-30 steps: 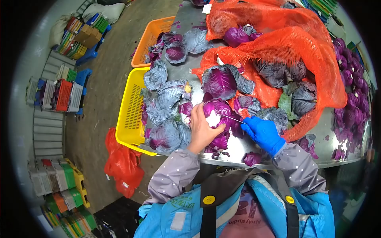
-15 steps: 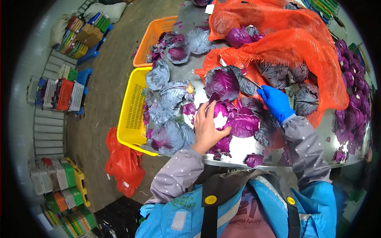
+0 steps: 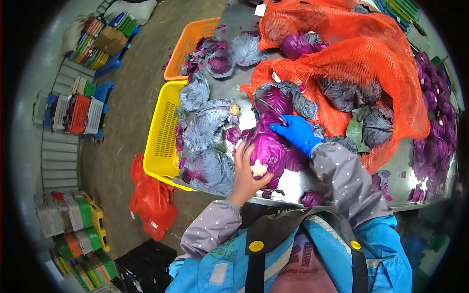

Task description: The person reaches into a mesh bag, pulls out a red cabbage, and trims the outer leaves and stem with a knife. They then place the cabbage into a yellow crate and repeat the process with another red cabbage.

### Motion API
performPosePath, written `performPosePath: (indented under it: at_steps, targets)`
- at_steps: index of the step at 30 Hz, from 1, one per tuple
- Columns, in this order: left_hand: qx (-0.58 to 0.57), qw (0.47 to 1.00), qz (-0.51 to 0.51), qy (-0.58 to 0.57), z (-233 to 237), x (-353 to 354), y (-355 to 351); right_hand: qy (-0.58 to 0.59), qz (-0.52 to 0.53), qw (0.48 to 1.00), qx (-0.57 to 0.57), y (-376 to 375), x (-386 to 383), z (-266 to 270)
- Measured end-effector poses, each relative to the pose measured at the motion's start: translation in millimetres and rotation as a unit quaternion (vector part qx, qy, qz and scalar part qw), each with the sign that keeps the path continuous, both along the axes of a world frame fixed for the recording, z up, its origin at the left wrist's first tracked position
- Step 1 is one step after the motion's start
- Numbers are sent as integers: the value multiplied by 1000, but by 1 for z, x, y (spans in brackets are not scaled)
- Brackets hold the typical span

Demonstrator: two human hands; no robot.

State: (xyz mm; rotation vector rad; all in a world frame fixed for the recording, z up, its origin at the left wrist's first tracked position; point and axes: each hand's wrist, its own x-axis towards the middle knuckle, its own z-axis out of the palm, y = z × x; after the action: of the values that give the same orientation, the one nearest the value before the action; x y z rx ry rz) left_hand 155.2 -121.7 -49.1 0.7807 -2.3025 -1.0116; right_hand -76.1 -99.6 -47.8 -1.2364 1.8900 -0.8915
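Brownish floor (image 3: 124,132) runs down the left of our view, with stacked crates (image 3: 80,115) beyond it at the left edge and a red plastic bag (image 3: 154,202) lying nearer, at lower left. Our metal worktop (image 3: 400,163) fills the middle and right. A yellow basket (image 3: 161,122) stands against its left side, just below an orange basket (image 3: 195,34) at upper left of centre.

At the centre of the frame sits the purple cabbage (image 3: 271,151), its white stem end facing down the frame. Our bare left hand (image 3: 246,176) cups its lower left, fingers spread over one side and thumb across the front. Our blue-gloved right hand (image 3: 298,133) is at its upper right, fingers curled around a knife (image 3: 270,106); the glove hides the handle.

Loose outer leaves (image 3: 202,168) crowd the space between the cabbage and the yellow basket. A cupped leaf (image 3: 276,97) lies just above, behind the blade. Red mesh sacks (image 3: 293,73) block the upper right, dark heads (image 3: 378,127) showing in the nearer opening. More purple cabbages (image 3: 437,115) are heaped along the right edge.
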Motion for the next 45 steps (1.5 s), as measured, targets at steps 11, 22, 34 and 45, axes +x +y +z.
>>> performPosePath:
  at_steps: [11, 22, 34, 45]
  targets:
    - [69, 993, 93, -34, 29, 9, 23, -347, 112, 931, -13, 22, 39, 47]
    - [-3, 995, 101, 6, 20, 6, 8, 131, -22, 989, -64, -10, 56, 12]
    - [36, 997, 63, -24, 20, 25, 20, 59, -21, 995, -79, 9, 29, 37]
    - [-30, 998, 60, -17, 17, 16, 29, 148, 157, 974, -67, -14, 60, 34]
